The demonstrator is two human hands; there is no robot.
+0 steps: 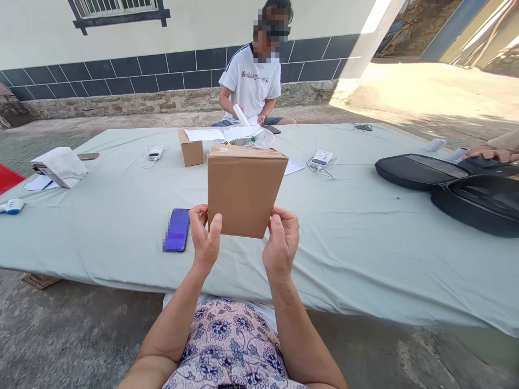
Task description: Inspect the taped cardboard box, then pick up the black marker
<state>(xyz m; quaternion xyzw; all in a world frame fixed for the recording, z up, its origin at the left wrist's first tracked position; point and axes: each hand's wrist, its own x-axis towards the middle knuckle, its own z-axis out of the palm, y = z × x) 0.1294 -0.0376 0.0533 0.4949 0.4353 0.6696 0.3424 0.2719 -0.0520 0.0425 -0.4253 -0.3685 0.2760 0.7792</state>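
A brown cardboard box [246,192] is held up in front of me above the cloth-covered table [117,227]. My left hand [206,237] grips its lower left edge, with the thumb on the near face. At the lower right edge, my right hand [280,240] pinches the box the same way; the fingers behind it are partly hidden. The box's top looks closed, with a small white label on it. Just left of my left hand lies a phone [177,230] with a lit purple-blue screen.
Across the table a person [255,81] sits handling papers. A smaller cardboard box [191,151] stands near them. White power banks with cables [322,158] lie around. Open black cases [421,170] are at the right, by another person's hand [490,153]. A white box [60,166] stands left.
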